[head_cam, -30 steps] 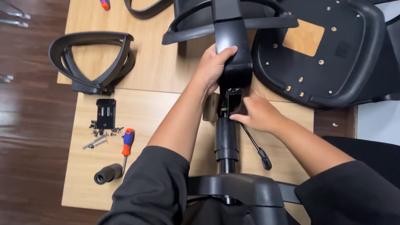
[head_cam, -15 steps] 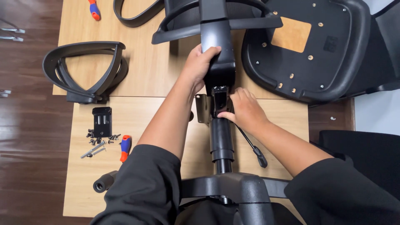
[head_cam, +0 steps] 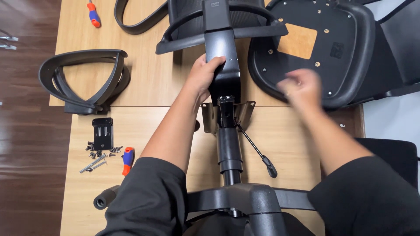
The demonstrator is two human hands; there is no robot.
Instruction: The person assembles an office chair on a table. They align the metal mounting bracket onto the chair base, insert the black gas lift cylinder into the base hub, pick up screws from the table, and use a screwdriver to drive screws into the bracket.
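My left hand (head_cam: 204, 75) grips the black backrest support bar (head_cam: 222, 52) of an office chair, just above the metal seat mechanism (head_cam: 227, 114) on the gas cylinder (head_cam: 230, 148). My right hand (head_cam: 302, 88), blurred by motion, hovers over the lower edge of the upturned black seat pan (head_cam: 326, 48), holding nothing that I can see. The mechanism's adjustment lever (head_cam: 259, 153) sticks out to the right. The chair base hub (head_cam: 249, 203) sits between my arms, close to me.
A pair of black armrests (head_cam: 83, 78) lies at the left. A small black bracket (head_cam: 102, 133), loose screws (head_cam: 97, 158), a red-and-blue screwdriver (head_cam: 127, 160) and a caster (head_cam: 105, 199) lie on the wooden board (head_cam: 144, 131). Another screwdriver (head_cam: 92, 13) lies at the top.
My right hand has left the seat mechanism and swung up and right, toward the seat pan. My left hand keeps its grip on the support bar.
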